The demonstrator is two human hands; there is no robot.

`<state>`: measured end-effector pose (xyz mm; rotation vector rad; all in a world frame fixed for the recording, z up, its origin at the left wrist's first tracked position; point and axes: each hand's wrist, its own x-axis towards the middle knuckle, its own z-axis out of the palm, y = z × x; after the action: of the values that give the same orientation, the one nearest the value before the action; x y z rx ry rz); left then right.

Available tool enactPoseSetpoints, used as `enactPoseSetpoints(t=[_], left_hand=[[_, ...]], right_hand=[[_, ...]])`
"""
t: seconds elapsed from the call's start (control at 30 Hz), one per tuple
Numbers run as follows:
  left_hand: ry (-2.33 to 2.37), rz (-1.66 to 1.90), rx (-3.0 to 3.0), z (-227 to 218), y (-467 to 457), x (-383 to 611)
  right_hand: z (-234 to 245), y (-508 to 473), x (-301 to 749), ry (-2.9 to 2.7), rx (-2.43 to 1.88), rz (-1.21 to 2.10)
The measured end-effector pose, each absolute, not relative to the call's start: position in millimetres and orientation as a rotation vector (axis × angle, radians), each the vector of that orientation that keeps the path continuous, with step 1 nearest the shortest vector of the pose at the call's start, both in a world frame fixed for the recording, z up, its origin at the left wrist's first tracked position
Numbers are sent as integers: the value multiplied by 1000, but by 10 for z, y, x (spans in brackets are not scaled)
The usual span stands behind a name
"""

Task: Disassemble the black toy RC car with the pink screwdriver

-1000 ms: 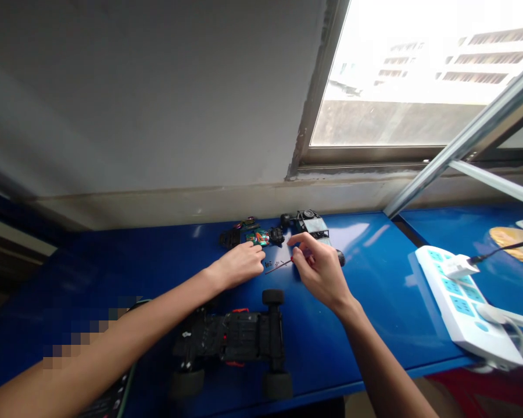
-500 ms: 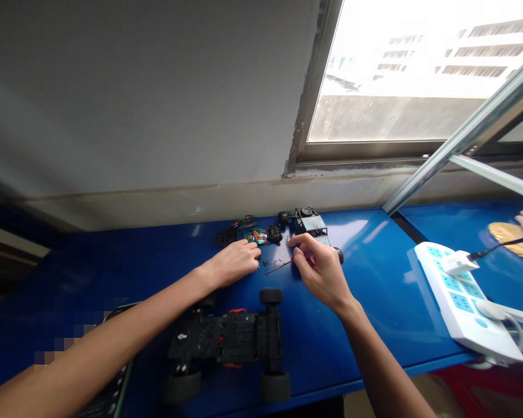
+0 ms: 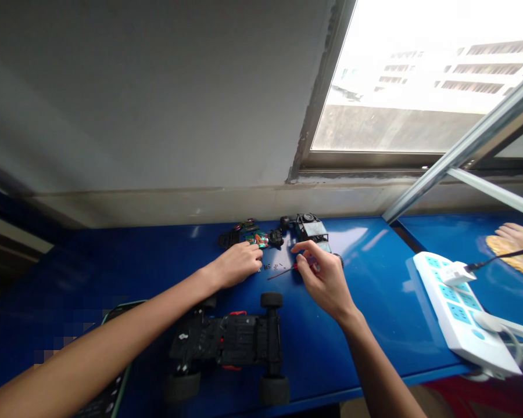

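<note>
The right hand (image 3: 326, 280) is squeezing its fingers around a thin red-handled screwdriver (image 3: 283, 270). Its tip is pointing at tiny dark screws (image 3: 272, 266) lying between both hands' fingers on the blue tabletop (image 3: 375, 302). The left hand (image 3: 237, 264) is bunching its fingers beside them; I cannot tell if they are pinching anything.

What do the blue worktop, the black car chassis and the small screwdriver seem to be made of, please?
The worktop: glossy blue, probably painted metal or laminate; it mirrors the window light.
The chassis: matte black moulded plastic, going by its ribbed shapes; its tyres look rubbery.
The screwdriver: thin dark shaft, likely metal; red handle probably plastic, mostly hidden in the right hand.
</note>
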<state>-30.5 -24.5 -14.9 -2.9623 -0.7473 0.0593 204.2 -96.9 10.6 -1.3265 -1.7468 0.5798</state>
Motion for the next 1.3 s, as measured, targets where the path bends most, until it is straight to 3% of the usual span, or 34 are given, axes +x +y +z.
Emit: enactPoseSetpoints(t=[0.3, 0.6, 0.97, 1.3], left_hand=[[-916, 40, -3028, 16, -373, -486], [-1096, 25, -3319, 501, -909, -619], [-1070, 328, -3272, 560, -1324, -536], [-1222, 56, -3215, 670, -1572, -888]], right_hand=[[92, -1019, 1984, -1720, -1349, 607], [19, -1082, 1929, -1508, -1403, 648], [69, -1179, 1861, -1494, -1353, 684], [80, -1206, 1851, -1485, -1349, 685]])
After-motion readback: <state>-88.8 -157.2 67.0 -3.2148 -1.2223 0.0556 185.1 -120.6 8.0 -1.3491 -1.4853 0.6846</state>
